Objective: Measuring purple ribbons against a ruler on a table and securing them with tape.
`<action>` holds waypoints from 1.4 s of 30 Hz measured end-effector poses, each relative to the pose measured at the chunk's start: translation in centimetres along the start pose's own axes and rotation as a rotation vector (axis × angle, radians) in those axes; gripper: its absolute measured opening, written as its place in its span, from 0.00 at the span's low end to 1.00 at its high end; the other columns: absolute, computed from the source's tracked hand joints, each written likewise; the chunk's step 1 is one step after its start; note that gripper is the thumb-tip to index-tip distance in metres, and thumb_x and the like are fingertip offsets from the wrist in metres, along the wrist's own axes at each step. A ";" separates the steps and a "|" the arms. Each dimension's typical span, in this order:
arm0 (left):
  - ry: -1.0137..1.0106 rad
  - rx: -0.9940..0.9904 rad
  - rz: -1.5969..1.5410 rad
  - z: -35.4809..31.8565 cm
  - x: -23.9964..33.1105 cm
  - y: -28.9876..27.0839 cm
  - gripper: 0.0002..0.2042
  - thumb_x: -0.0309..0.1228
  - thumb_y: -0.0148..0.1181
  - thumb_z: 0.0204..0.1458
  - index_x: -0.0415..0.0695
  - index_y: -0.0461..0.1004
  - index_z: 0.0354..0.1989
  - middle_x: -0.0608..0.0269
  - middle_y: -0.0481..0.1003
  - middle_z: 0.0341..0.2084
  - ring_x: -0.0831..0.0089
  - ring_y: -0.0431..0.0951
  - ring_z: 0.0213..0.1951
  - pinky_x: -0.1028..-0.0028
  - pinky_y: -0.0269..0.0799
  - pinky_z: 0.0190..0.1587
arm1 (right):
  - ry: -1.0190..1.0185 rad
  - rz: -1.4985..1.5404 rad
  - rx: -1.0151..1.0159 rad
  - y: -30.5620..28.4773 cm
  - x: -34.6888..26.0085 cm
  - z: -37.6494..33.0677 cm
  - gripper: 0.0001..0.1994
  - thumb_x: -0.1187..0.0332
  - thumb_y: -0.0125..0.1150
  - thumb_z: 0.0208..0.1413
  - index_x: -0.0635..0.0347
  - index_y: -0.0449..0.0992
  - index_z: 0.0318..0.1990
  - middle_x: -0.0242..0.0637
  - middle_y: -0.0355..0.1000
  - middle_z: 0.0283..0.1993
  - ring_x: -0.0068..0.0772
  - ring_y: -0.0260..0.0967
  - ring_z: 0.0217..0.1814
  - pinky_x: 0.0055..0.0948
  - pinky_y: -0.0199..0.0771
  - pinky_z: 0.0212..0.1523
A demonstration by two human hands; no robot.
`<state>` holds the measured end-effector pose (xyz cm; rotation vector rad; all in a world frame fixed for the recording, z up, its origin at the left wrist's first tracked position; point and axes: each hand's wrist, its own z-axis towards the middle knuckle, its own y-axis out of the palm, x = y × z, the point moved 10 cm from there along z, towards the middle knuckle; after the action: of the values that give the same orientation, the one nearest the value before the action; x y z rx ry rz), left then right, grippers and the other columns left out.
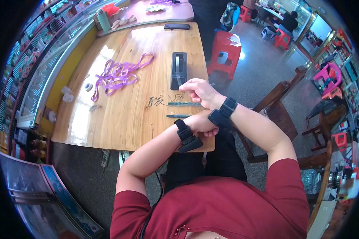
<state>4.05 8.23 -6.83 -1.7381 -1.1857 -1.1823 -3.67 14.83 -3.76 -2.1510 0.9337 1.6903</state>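
Observation:
My right hand (202,91) hovers over the wooden table (119,119) just below a black tape dispenser (178,69), its fingers curled and pinched together with nothing visible in them. My left hand (199,122) lies at the table's near edge, its fingers hidden under my right wrist, which crosses above it. Two thin green sticks lie by the hands: the upper stick (183,104) under my right hand, the lower stick (178,116) with its end reaching my left hand. Both wrists wear black bands.
A tangle of purple ribbons (117,73) and a small tape roll (89,86) lie on the table's left half. A dark phone (176,26) rests at the far edge. A red plastic stool (225,49) and wooden chairs (283,103) stand to the right.

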 end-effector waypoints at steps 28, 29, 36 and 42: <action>-0.094 0.036 -0.023 -0.8 0.4 -0.3 0.12 0.34 0.48 0.62 0.38 0.72 0.33 0.65 0.73 0.17 0.77 0.72 0.15 0.78 0.67 0.17 | 0.065 0.007 -0.185 -1.7 -1.1 -2.2 0.10 0.68 0.62 0.60 0.65 0.74 0.31 0.30 0.70 0.25 0.12 0.56 0.16 0.14 0.52 0.12; -0.106 0.002 0.009 -0.7 0.5 -0.3 0.12 0.35 0.50 0.63 0.37 0.71 0.38 0.66 0.73 0.19 0.78 0.72 0.16 0.78 0.68 0.18 | 0.068 -0.035 -0.192 -3.1 -1.7 -3.0 0.10 0.67 0.62 0.60 0.64 0.74 0.31 0.30 0.70 0.25 0.11 0.55 0.15 0.13 0.51 0.12; -0.142 -0.038 0.008 -0.9 1.2 -0.2 0.13 0.34 0.49 0.63 0.37 0.71 0.46 0.68 0.72 0.19 0.80 0.71 0.16 0.80 0.66 0.17 | 0.149 -0.576 -0.255 -10.2 -1.0 -6.9 0.10 0.63 0.66 0.56 0.61 0.78 0.35 0.28 0.73 0.25 0.10 0.57 0.16 0.15 0.52 0.14; -0.174 -0.042 -0.004 -1.3 1.4 0.2 0.14 0.37 0.50 0.64 0.41 0.69 0.50 0.72 0.71 0.16 0.84 0.70 0.15 0.82 0.65 0.16 | 0.072 -1.014 -0.359 -9.5 -0.3 -6.7 0.12 0.61 0.67 0.52 0.63 0.81 0.33 0.31 0.76 0.24 0.17 0.66 0.20 0.23 0.63 0.19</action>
<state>4.11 7.44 -5.14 -1.9023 -1.2739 -1.0826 7.34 18.43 -3.27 -2.2580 -0.4798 1.2710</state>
